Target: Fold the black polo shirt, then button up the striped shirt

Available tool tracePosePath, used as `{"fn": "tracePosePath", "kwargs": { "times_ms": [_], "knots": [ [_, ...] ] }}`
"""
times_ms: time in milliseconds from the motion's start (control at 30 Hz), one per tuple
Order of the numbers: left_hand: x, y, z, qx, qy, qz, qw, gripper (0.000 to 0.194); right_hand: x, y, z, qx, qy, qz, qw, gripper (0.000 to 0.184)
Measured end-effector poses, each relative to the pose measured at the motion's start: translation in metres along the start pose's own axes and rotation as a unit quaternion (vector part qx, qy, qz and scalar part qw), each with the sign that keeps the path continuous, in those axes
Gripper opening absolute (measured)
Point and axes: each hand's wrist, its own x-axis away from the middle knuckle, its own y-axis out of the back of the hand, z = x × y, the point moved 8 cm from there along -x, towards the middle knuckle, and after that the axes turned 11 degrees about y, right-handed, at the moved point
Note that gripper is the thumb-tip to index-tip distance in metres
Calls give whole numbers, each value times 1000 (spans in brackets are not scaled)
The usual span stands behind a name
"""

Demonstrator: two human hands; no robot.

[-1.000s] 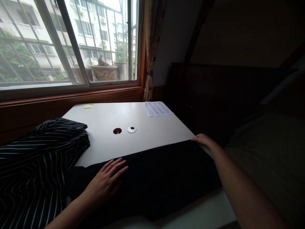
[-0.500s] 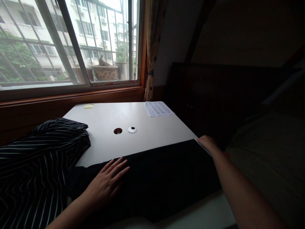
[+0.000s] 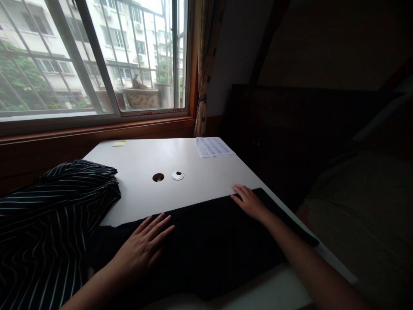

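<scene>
Head view: white worktop (image 3: 206,177), bearing a black cloth (image 3: 206,245) laid flat across its near part, long axis from between 8 and 9 to between 2 and 3 o'clock, straight-edged end pointing to the latter; striped cloth (image 3: 61,202) adjoining at 9 o'clock. Left hand (image 3: 145,241), palm down on the black cloth, fingers slightly parted; right hand (image 3: 250,202), nearer the straight-edged end, fingers spread at the 12 o'clock edge, cloth extending from them toward 4 and 8 o'clock, no pinch visible.
</scene>
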Motion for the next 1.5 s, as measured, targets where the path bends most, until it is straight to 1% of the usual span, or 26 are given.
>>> {"fn": "tracePosePath", "kwargs": {
  "times_ms": [33, 100, 167, 233, 333, 433, 500, 533, 567, 600, 667, 700, 733, 800, 867, 900, 933, 967, 1000, 1067, 1133, 1267, 1333, 1400, 1433, 1500],
  "knots": [
    [0, 0, 0, -2, 0, 2, 1000, 59, 2, -8, 4, 8, 8, 22, 1000, 55],
    [0, -2, 0, -13, 0, 11, 1000, 59, 5, -19, -3, 28, -19, 62, 998, 62],
    [1, -3, -1, -23, -2, 20, 1000, 59, 6, -23, -20, 40, -59, 88, 994, 65],
    [2, -3, -1, -21, -4, 19, 1000, 60, 5, -22, -39, 45, -91, 100, 990, 66],
    [2, -1, -2, -2, -8, 9, 1000, 61, 3, -17, -63, 56, -124, 101, 986, 65],
    [3, 0, -2, 6, -10, 15, 1000, 62, 2, -9, -78, 72, -152, 94, 981, 63],
    [3, 2, -5, 7, -10, 27, 1000, 64, 0, -3, -80, 83, -161, 87, 980, 61],
    [3, 4, -7, 9, -12, 32, 999, 65, -2, 2, -75, 91, -156, 72, 981, 60],
    [2, 7, -11, 16, -16, 36, 999, 65, -4, 8, -66, 100, -144, 48, 983, 59],
    [1, 12, -16, 25, -22, 39, 999, 65, -6, 15, -51, 107, -125, 16, 986, 58],
    [-1, 20, -31, 50, -46, 48, 996, 63, -7, 23, -7, 98, -72, -44, 992, 57],
    [-3, 24, -40, 64, -62, 56, 994, 63, -5, 23, 20, 76, -44, -53, 995, 58],
    [-5, 26, -51, 78, -83, 62, 992, 64, -2, 20, 48, 49, -14, -50, 997, 59],
    [-9, 26, -70, 98, -116, 78, 985, 67, 9, 9, 109, -4, 61, -16, 998, 62],
    [-12, 20, -85, 109, -134, 98, 980, 70, 25, 1, 156, -40, 119, 16, 992, 64],
    [-13, 16, -90, 113, -137, 105, 978, 72, 33, -1, 170, -51, 134, 24, 989, 65],
    [-13, 12, -94, 118, -136, 109, 978, 73, 41, -1, 176, -57, 141, 30, 988, 65],
    [-13, 9, -96, 121, -132, 109, 978, 75, 47, 0, 175, -59, 138, 32, 988, 65],
    [-11, 6, -97, 122, -128, 109, 978, 76, 52, 1, 168, -57, 130, 34, 989, 64],
    [-6, 3, -96, 119, -122, 109, 979, 77, 62, 6, 139, -46, 104, 36, 993, 62],
    [-1, 4, -95, 114, -122, 107, 980, 76, 73, 9, 98, -28, 73, 41, 996, 60],
    [8, 7, -92, 105, -120, 97, 982, 77, 103, 13, 1, 38, -34, 37, 998, 62],
    [11, 7, -90, 103, -117, 100, 983, 78, 117, 16, -37, 72, -77, 25, 994, 61],
    [15, 5, -89, 98, -119, 112, 982, 79, 128, 23, -61, 108, -114, -3, 988, 59],
    [18, 5, -88, 95, -119, 119, 981, 79, 131, 27, -67, 124, -123, -19, 984, 57],
    [24, 4, -86, 91, -119, 124, 981, 79, 134, 35, -68, 151, -125, -45, 980, 53]
  ]
}}
